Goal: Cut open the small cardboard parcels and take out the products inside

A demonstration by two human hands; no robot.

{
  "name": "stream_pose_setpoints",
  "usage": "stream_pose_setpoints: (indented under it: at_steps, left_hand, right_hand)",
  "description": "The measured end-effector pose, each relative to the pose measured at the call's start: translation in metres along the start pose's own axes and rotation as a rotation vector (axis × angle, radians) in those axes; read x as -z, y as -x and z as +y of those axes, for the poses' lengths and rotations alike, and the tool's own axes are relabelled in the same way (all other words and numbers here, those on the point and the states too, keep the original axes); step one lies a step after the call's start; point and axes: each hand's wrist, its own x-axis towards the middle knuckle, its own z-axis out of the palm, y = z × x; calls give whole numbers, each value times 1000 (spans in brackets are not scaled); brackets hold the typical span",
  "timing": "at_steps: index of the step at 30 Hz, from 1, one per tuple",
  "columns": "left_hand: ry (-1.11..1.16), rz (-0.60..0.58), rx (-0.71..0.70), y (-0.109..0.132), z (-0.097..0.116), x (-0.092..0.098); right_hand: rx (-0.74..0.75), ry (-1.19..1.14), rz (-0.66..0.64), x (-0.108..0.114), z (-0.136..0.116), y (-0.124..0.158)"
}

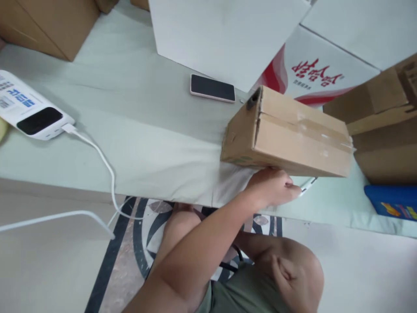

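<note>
My left hand (273, 188) reaches across to the near lower edge of a taped cardboard box (293, 137) that lies tilted on the pale cloth-covered table (146, 130). Its fingers are curled round a thin white pen-like tool (309, 184) whose tip sticks out to the right, just under the box. The hand touches the box's underside. My right hand is out of sight. My bare knees and green shorts show below the table edge.
A black phone (213, 88) lies behind the box, beside a big white box (224, 34) and a red-printed carton (312, 71). A white power bank (31, 111) with a cable (104, 163) lies at left. Brown cartons (384, 126) and a blue item (392, 201) are on the right.
</note>
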Motion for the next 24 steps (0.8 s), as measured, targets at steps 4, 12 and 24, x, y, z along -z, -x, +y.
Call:
stream_pose_setpoints:
  at_steps: [4, 12, 24]
  left_hand:
    - [-117, 30, -66, -4, -8, -9]
    - [-439, 124, 16, 5, -40, -20]
    - [-620, 546, 81, -1, -58, -50]
  right_hand:
    - [30, -333, -216, -16, -13, 27]
    - [161, -588, -222, 18, 22, 80]
    - [458, 6, -901, 14, -8, -14]
